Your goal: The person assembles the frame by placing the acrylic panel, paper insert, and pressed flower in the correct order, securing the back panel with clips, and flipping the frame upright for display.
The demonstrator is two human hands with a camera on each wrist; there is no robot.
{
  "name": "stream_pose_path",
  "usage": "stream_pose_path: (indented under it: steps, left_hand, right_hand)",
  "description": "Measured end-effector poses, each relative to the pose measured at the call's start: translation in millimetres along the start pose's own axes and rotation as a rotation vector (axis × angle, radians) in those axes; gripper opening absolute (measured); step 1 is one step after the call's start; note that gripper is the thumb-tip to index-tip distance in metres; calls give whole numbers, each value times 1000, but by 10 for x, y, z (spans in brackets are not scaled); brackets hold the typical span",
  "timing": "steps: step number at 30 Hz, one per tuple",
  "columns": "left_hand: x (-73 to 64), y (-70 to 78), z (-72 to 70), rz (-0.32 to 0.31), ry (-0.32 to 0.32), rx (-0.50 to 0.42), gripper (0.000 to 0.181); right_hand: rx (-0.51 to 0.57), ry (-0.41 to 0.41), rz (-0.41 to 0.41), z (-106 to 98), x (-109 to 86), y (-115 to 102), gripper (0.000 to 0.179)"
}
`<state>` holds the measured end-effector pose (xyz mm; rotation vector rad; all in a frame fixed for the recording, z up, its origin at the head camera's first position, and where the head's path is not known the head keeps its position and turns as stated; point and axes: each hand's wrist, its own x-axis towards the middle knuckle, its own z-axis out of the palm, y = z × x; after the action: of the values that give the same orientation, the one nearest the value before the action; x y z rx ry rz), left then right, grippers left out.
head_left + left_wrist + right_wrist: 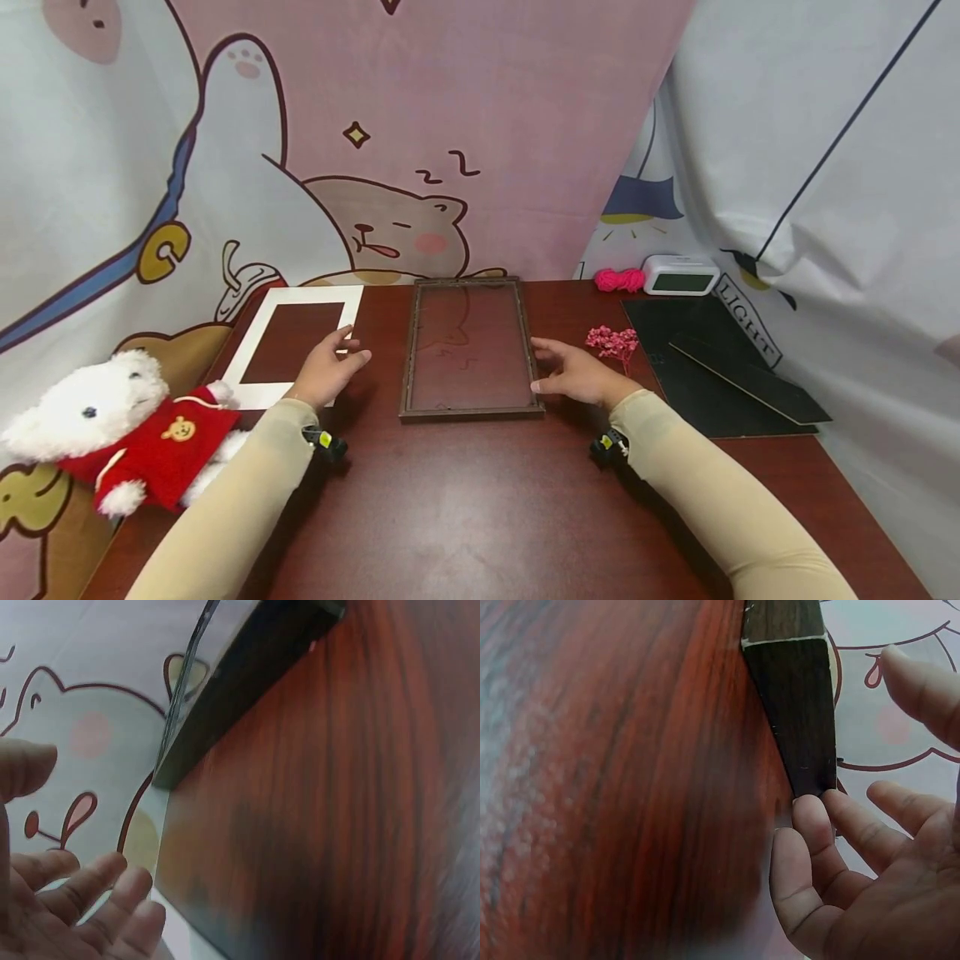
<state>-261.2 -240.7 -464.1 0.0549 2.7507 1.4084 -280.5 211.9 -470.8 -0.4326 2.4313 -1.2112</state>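
A dark brown picture frame (407,358) lies flat on the table, its clear pane (472,350) showing the tabletop through it. My right hand (573,372) is at the frame's right side; in the right wrist view its fingertips (810,817) meet the frame's side (795,712), while the thumb stays apart. To the frame's left, my left hand (330,368) holds nothing, fingers relaxed, overlapping the right border of a white photo mat (251,346). In the left wrist view, its fingers (97,889) are spread away from the frame's side (240,690).
A white plush bear (172,429) in red lies at the left edge. At the right are a pink flower sprig (613,342), pink yarn (618,280), a white digital clock (681,276), and a black board (720,392) with a folded-up flap (750,379). Printed cloth hangs behind.
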Motion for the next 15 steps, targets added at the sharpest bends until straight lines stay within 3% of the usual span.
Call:
stream_pose_path:
  steps: [7, 15]
  left_hand:
    - [26, -81, -160, -134, -4, 143, 93]
    - [28, -86, -206, -271, -56, 273, 102]
  right_hand:
    - [-36, -8, -16, 5, -20, -16, 93]
    - [-95, -29, -33, 14, -17, 11, 97]
